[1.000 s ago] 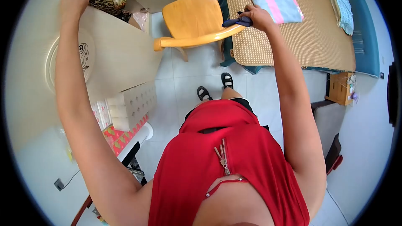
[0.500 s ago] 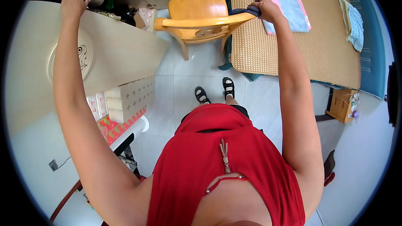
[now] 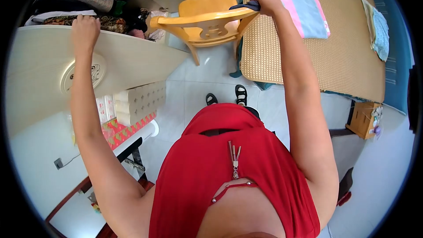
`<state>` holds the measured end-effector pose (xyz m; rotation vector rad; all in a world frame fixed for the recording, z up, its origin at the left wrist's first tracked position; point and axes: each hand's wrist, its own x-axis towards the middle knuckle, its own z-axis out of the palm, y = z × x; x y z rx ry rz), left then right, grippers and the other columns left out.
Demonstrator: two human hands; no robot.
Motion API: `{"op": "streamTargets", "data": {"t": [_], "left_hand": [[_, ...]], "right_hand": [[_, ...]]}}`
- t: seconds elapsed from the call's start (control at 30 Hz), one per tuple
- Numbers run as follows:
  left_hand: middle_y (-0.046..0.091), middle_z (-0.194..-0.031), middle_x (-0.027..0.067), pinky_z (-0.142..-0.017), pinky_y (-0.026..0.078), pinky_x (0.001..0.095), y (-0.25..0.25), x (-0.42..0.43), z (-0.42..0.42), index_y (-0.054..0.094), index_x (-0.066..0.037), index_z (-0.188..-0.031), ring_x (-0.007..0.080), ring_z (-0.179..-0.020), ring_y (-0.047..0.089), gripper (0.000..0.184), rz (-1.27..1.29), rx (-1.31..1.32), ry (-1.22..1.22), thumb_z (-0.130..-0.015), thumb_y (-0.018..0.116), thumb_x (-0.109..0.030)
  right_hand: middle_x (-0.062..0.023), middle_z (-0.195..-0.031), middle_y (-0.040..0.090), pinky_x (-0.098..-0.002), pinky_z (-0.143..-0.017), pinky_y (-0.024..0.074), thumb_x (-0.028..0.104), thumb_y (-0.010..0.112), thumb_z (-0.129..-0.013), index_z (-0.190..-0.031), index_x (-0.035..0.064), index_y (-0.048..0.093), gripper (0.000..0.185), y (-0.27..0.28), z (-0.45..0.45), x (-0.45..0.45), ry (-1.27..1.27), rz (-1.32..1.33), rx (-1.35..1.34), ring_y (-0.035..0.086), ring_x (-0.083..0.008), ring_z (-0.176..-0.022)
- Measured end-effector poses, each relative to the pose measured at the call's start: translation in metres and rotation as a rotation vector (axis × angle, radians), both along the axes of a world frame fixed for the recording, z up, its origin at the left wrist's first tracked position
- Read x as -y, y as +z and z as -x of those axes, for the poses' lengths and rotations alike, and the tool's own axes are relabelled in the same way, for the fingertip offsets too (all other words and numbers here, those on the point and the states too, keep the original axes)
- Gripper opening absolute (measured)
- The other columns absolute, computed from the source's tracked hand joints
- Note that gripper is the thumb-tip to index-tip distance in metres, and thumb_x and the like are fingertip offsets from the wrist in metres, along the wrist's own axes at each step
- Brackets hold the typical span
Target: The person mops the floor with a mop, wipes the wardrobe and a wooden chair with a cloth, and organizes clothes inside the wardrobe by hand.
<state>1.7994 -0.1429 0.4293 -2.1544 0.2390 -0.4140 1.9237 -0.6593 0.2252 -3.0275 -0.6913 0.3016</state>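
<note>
My left hand [image 3: 86,29] is closed over the top edge of a pale wardrobe door [image 3: 145,50] at the upper left. Behind that door, dark and patterned clothes [image 3: 94,2] lie inside the wardrobe. At the top centre my right hand [image 3: 268,3] is wrapped round a dark blue cloth [image 3: 246,5], which lies against the top rail of a yellow wooden chair [image 3: 207,16]. Just beyond this hand, a folded pink and grey-blue cloth [image 3: 299,6] lies on the woven bed mat [image 3: 343,57].
White packs of paper rolls [image 3: 141,101] stand on a red patterned surface [image 3: 132,133] at the left. A light blue folded cloth [image 3: 379,35] lies on the bed's far side. A small wooden cabinet [image 3: 363,119] stands at the right. A mirror [image 3: 81,216] is at the lower left.
The wardrobe door stands further open and more clothes show behind it. My left hand has moved down and towards me with the door edge. My right hand and the chair have shifted slightly left.
</note>
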Motion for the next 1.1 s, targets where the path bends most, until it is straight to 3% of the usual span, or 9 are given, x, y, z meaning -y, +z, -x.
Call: {"op": "streamTargets", "data": {"t": [0.13,0.23,0.43,0.53,0.93,1.1], "left_hand": [[0.063,-0.075,0.0027,-0.071,0.045,0.0353,-0.009,0.02,0.036,0.065,-0.011,-0.066,0.0211,-0.078,0.058,0.031,0.012,0.082,-0.071,-0.09,0.063,-0.031],[0.057,-0.07,0.0011,-0.065,0.042,0.0337,-0.013,0.035,0.061,0.059,-0.014,-0.062,0.0187,-0.073,0.056,0.031,0.031,0.134,-0.147,-0.087,0.066,-0.031],[0.048,-0.066,-0.0001,-0.06,0.039,0.0323,-0.012,0.064,0.116,0.05,-0.015,-0.06,0.0171,-0.067,0.052,0.035,0.065,0.172,-0.168,-0.084,0.071,-0.03],[0.048,-0.066,0.0003,-0.06,0.038,0.0328,-0.01,0.077,0.139,0.05,-0.015,-0.06,0.0177,-0.066,0.051,0.034,0.096,0.175,-0.142,-0.083,0.072,-0.029],[0.047,-0.067,0.0,-0.062,0.037,0.0319,-0.01,0.098,0.261,0.047,-0.016,-0.063,0.0175,-0.067,0.051,0.031,0.089,0.17,-0.004,-0.081,0.072,-0.022],[0.051,-0.07,0.0023,-0.067,0.04,0.0337,-0.015,0.1,0.318,0.053,-0.012,-0.067,0.021,-0.07,0.053,0.026,0.183,0.131,0.147,-0.08,0.073,-0.021]], "right_hand": [[-0.0027,-0.125,0.057,-0.0403,-0.097,0.0513,0.006,0.071,-0.075,-0.123,0.0318,0.065,0.055,0.002,-0.006,0.006,-0.01,-0.02,-0.017,0.056,-0.0294,-0.117],[-0.0027,-0.125,0.057,-0.0417,-0.09,0.0539,0.012,0.078,-0.067,-0.12,0.0271,0.066,0.056,-0.007,-0.012,0.017,0.049,-0.057,0.035,0.059,-0.0329,-0.107],[-0.0035,-0.128,0.057,-0.0409,-0.093,0.0527,0.01,0.079,-0.064,-0.122,0.0261,0.065,0.062,-0.014,-0.024,0.022,0.121,-0.05,0.003,0.058,-0.0335,-0.11],[-0.0034,-0.122,0.059,-0.0403,-0.097,0.0504,0.004,0.07,-0.069,-0.122,0.0294,0.066,0.059,-0.011,-0.023,0.014,0.118,-0.045,-0.034,0.058,-0.0308,-0.114],[-0.0043,-0.122,0.059,-0.0412,-0.095,0.0502,0.005,0.067,-0.075,-0.12,0.031,0.066,0.052,-0.001,-0.014,-0.057,0.301,-0.114,-0.023,0.06,-0.0307,-0.111],[-0.0038,-0.121,0.06,-0.0414,-0.094,0.0507,0.005,0.064,-0.078,-0.119,0.0305,0.067,0.048,-0.012,-0.002,-0.079,0.361,-0.112,-0.016,0.06,-0.0307,-0.111]]}}
